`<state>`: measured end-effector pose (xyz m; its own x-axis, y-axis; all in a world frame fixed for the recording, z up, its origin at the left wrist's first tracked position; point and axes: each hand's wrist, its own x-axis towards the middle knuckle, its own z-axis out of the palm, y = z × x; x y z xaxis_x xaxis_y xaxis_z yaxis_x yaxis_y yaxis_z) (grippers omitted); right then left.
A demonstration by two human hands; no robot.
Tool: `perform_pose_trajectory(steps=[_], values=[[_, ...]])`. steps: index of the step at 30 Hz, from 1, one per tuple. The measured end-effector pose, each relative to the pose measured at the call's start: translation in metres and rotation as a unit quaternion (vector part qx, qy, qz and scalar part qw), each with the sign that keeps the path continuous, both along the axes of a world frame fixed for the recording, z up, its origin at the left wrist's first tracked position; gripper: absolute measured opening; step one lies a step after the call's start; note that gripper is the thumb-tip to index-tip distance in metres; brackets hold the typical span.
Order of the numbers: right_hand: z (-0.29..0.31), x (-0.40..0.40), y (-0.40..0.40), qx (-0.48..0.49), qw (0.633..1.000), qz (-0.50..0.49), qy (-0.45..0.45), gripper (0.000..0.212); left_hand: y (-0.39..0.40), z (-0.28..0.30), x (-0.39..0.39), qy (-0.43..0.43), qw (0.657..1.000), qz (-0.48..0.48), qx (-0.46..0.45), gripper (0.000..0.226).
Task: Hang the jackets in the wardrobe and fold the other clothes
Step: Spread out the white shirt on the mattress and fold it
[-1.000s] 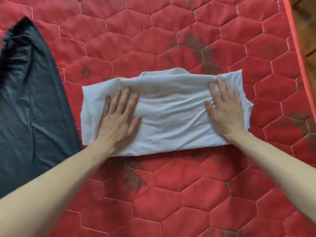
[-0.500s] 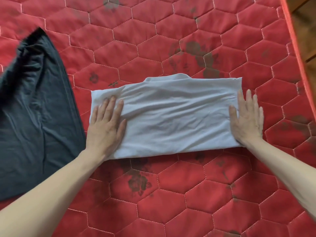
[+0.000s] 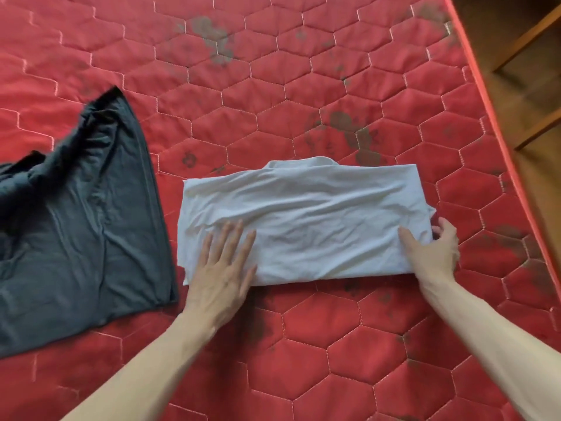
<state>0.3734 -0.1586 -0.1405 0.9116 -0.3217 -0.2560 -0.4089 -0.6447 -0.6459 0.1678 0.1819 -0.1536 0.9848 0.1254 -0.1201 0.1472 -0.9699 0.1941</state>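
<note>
Pressing our left hand (image 3: pixel 223 270) flat, fingers straight, on the folded white shirt (image 3: pixel 306 220) lying mid red quilted mattress (image 3: pixel 303 101), we pinch its right end with our right hand (image 3: pixel 432 253); dark garment (image 3: pixel 82 223) lies left of the shirt.

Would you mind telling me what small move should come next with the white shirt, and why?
Probably fold its right end over toward the left. The right hand pinches the right edge of the white shirt, which lies as a long band on the red quilted mattress, while the left hand presses flat near the other end, anchoring it.
</note>
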Motion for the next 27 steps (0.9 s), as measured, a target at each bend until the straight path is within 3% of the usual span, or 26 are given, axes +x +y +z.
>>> perform_pose_trajectory(steps=[2, 5, 6, 8, 11, 14, 18, 21, 24, 25, 27], values=[[0.005, 0.001, -0.001, 0.041, 0.996, -0.067, 0.039, 0.072, -0.029, 0.002, -0.004, 0.023, 0.999, -0.033, -0.031, 0.065], [0.011, 0.008, -0.009, 0.178, 0.974, -0.1, 0.101, 0.035, -0.062, 0.001, 0.005, 0.089, 0.993, -0.049, -0.058, 0.069], [0.014, 0.01, -0.012, 0.226, 0.96, -0.096, 0.137, 0.031, -0.07, 0.001, 0.01, 0.113, 0.991, -0.046, -0.051, 0.072], [0.018, 0.012, -0.015, 0.297, 0.931, -0.086, 0.194, 0.042, -0.081, 0.002, 0.019, 0.143, 0.988, -0.036, -0.037, 0.076], [0.028, 0.01, -0.007, 0.315, 0.928, -0.069, 0.186, 0.048, -0.087, 0.009, 0.028, 0.173, 0.984, -0.031, -0.04, 0.075], [0.036, 0.0, 0.009, 0.297, 0.944, -0.05, 0.137, 0.044, -0.085, 0.017, 0.034, 0.191, 0.98, -0.032, -0.052, 0.073], [0.053, -0.015, 0.033, 0.349, 0.926, -0.047, 0.136, 0.031, -0.086, 0.027, 0.042, 0.185, 0.977, -0.056, -0.091, 0.075], [0.069, -0.024, 0.055, 0.329, 0.937, -0.002, 0.12, 0.025, -0.085, 0.033, 0.047, 0.196, 0.973, -0.067, -0.101, 0.078], [0.082, -0.036, 0.08, 0.269, 0.957, 0.038, 0.098, 0.016, -0.083, 0.04, 0.059, 0.176, 0.96, 0.013, -0.216, 0.072], [0.086, -0.039, 0.089, 0.251, 0.963, 0.045, 0.092, 0.016, -0.082, 0.043, 0.062, 0.155, 0.945, 0.062, -0.283, 0.068], [0.095, -0.047, 0.109, 0.235, 0.966, 0.056, 0.087, 0.02, -0.081, 0.046, 0.068, 0.119, 0.881, 0.175, -0.423, 0.064]])
